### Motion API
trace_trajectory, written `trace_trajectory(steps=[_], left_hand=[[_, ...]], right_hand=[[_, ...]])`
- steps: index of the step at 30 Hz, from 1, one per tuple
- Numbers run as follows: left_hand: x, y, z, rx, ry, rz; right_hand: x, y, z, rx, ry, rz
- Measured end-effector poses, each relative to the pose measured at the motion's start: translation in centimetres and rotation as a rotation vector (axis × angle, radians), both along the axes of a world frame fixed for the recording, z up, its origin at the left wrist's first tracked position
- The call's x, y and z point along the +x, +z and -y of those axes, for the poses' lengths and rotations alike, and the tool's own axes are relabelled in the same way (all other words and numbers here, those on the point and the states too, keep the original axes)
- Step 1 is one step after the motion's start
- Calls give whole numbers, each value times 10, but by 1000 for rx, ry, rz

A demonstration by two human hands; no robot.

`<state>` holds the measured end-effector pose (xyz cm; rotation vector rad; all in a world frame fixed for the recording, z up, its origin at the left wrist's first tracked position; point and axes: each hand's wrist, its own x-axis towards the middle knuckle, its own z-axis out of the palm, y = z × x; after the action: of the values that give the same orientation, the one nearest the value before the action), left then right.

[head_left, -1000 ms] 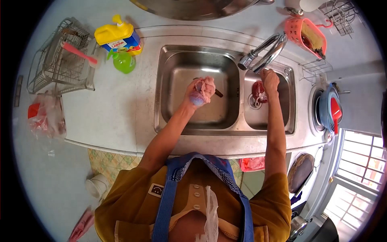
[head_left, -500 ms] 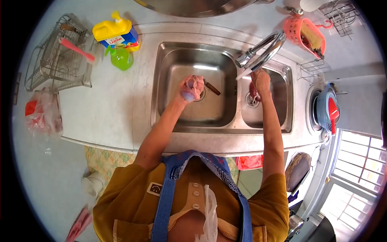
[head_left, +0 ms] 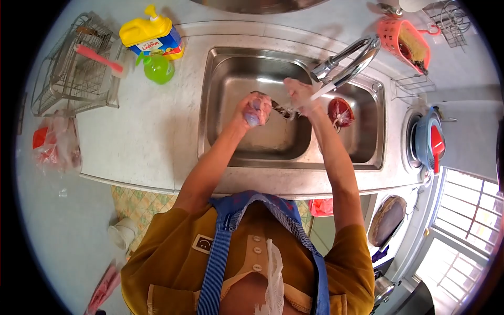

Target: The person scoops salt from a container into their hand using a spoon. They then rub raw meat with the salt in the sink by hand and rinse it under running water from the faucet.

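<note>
My left hand [head_left: 247, 110] is closed around a pinkish lump with bluish-purple patches [head_left: 253, 119], over the large left sink basin [head_left: 231, 79]. It looks like raw meat, but its exact kind is unclear. My right hand [head_left: 302, 97] is under the faucet [head_left: 362, 59], near the divider, blurred, its fingers apart and nothing visible in it. Water streams onto this hand and splashes to the left. Between my hands, a wooden-handled tool [head_left: 283, 111] in the basin is partly blurred by water. A dark red, glossy lump with white strands [head_left: 341, 112] lies in the small right basin.
A yellow detergent jug [head_left: 152, 37] and green pump bottle [head_left: 159, 69] stand left of the sink. Farther left is a wire dish rack [head_left: 73, 68] with a pink brush [head_left: 100, 59]. An orange basket [head_left: 403, 44] and blue basin [head_left: 428, 139] are on the right.
My right hand has moved left from the dark red lump in the small basin to the water stream, leaving the lump behind. Water now splashes into the large basin. My left hand keeps its hold.
</note>
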<state>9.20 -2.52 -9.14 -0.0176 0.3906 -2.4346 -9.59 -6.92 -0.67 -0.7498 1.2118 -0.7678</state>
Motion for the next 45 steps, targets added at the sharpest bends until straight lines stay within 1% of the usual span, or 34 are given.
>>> trace_trajectory(steps=[2,3,4,5,6,8,10,12,13,15,17,18,20,22,23,24,25,26,27,28,30,31,32,34,35,36,38,39,40,41,42,43,44,45], left_hand=[[-19,-3,-2,63,-75,-16],[-27,-5,-3,-10,-89,104],[-37,-7,-6,-81,-99,224],[-52,9,-12,-166,118,496],[-63,2,-7,-165,122,488],[-78,-9,4,-234,-37,480],[-83,-10,9,-212,-118,477],[-88,-12,15,-326,-190,319],[-86,-11,16,-446,-136,336],[-86,2,14,-365,-138,468],[-89,4,20,-288,-140,603],[-92,-4,27,-154,-156,448],[-97,-13,35,-24,-167,298],[-97,2,31,-224,56,477],[-94,8,36,-242,-6,559],[-97,8,38,-248,-2,559],[-104,7,38,-147,149,569],[-109,7,38,-45,302,575],[-109,21,34,-146,487,737],[-109,31,32,-126,513,983],[-113,42,15,-620,709,1802],[-117,30,20,-790,770,1959],[-112,41,15,-782,774,1966],[-100,72,-2,-1397,873,2146],[-96,73,-5,-1477,548,2230],[-93,73,-8,-1465,554,2237],[-78,82,-16,-1835,751,2474],[-60,105,-12,-2055,678,2368],[-49,108,-3,-2043,680,2373],[-39,109,7,-1901,653,1996],[-32,106,14,-1736,619,1636],[-28,97,18,-1316,492,1367],[-26,89,18,-1311,495,1368],[-25,78,19,-994,342,1228]], right_hand=[[5,6,-9,-278,370,-557],[4,14,-10,-484,677,-769],[0,18,-16,-485,678,-779],[-6,21,-26,-564,670,-635],[-11,27,-36,-641,661,-489],[-33,61,-48,-722,701,-1015],[-42,107,-49,-629,569,-1358],[-39,146,-43,-581,221,-1216],[-35,158,-41,-580,222,-1217],[-30,171,-37,-614,137,-778],[-30,145,-24,-695,148,-714],[-25,138,-20,-772,164,-651],[-19,129,-18,-648,142,-656],[-13,93,-16,-928,34,-453],[-16,73,-21,-940,188,-763],[-11,46,-29,-835,132,-724],[-2,25,-42,-847,60,-728],[1,-26,-51,-522,-72,-215],[19,-22,-63,-301,-267,124],[26,-36,-65,-212,-373,284],[31,-24,-61,-221,-376,629],[8,-57,-53,-156,-321,709],[18,-53,-44,-78,-510,660],[19,-41,-38,-267,-278,717],[16,-27,-39,-120,-233,738],[16,-28,-37,-117,-223,737],[16,-33,-39,-112,-438,617],[22,-13,-47,-26,-407,633],[11,-27,-46,-23,-401,627],[-12,-54,-44,43,-248,892],[-10,-47,-46,114,-86,1152],[-11,-37,-51,136,-144,876],[-4,-21,-56,139,-140,872],[0,-10,-59,83,-41,728]])
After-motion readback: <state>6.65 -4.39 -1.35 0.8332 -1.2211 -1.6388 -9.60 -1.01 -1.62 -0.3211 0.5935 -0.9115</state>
